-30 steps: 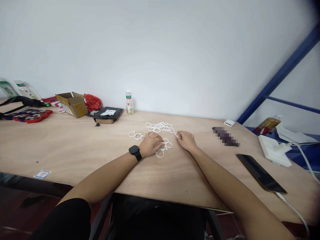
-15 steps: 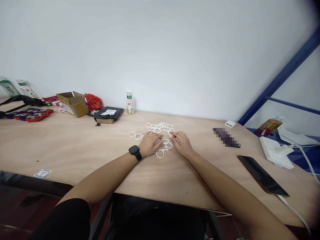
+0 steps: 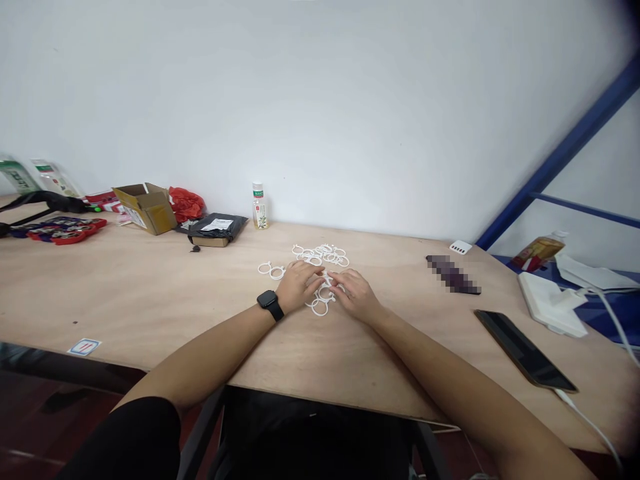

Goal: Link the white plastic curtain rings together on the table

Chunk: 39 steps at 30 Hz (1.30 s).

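Over the middle of the wooden table (image 3: 300,353), my left hand (image 3: 299,283) and my right hand (image 3: 357,293) almost meet at the fingertips. A small white plastic curtain ring (image 3: 326,275) shows between them, pinched by both hands; fingers partly hide it. Just below my fingertips lie several loose white rings with small eyelets, the nearest ring (image 3: 320,307) flat on the wood. Beyond my hands spreads a heap of similar rings (image 3: 327,253). Two more rings (image 3: 264,268) rest left of my left hand. A black watch (image 3: 271,304) sits on my left wrist.
Against the wall stand a small bottle (image 3: 259,207), a black parcel (image 3: 219,229), an open carton (image 3: 147,208) and a red bag (image 3: 186,203). On the right lie a phone (image 3: 525,350) with its cable, a white power strip (image 3: 550,305) and a blurred dark item (image 3: 453,275).
My right hand has moved left with the white curtain ring, bringing its fingertips close to those of my left hand. My left hand has barely shifted.
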Available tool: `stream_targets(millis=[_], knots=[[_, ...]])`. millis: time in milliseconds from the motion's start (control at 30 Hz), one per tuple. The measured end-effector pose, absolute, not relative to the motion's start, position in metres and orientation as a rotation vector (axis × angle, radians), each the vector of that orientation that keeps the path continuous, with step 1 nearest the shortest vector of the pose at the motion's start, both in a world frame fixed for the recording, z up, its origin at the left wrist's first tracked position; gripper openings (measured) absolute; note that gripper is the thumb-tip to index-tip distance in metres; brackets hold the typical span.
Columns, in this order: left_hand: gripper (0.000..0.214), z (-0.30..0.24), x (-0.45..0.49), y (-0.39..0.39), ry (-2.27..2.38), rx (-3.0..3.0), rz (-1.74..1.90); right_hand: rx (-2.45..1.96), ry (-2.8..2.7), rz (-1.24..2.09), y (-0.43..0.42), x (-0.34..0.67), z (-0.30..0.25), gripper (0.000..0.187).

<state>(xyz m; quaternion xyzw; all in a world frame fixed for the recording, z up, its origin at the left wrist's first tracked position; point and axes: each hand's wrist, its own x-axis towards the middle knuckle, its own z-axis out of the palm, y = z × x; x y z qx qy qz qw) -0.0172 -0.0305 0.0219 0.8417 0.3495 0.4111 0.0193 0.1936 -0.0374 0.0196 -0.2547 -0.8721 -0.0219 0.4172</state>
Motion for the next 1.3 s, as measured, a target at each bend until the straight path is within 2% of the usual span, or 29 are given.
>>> stream_targets(millis=[167,367,700,1300], knots=[[0.019,0.0243,-0.0163,-0.0333,1.003,2.660,1.284,-0.592,-2.167,-0.077,-0.0386,0.1920,0.0185,0.033],[0.020,0.0258,-0.0154,-0.0349,0.996,2.718,1.257,-0.671,-2.107,-0.100,-0.0361,0.1941,0.0172,0.012],[0.023,0.0279,-0.0143,-0.0368,1.005,2.768,1.192,-0.782,-2.066,-0.088,-0.0345,0.1951,0.0137,0.012],[0.022,0.0248,-0.0152,-0.0374,0.934,2.790,1.203,-0.698,-2.140,-0.089,-0.0375,0.1948,0.0173,0.012]])
